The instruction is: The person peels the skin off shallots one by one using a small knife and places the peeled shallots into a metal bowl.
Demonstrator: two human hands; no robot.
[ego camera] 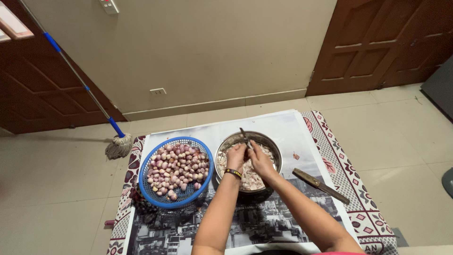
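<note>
shallot (243, 152) is pinched in left hand (236, 158) over steel bowl (225, 150); right hand (258, 160) grips a small knife (245, 138). the blade at 12 o'clock may slip and cut the fingers.

Both forearms outstretched, left hand (235, 157) against right hand (259, 159), fingers curled.

both hands (248, 158) over steel bowl (276, 146), w/ small knife (245, 137); blue basket (163, 199) of shallots (177, 169) beside

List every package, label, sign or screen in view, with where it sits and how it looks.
Printed poster sheet: spread on the floor under the bowls, rectangular, white upper part, black-and-white city photograph lower down.
Wall switch panel: top of the beige wall, small, white, with red marks.
No packages or screens visible.
</note>
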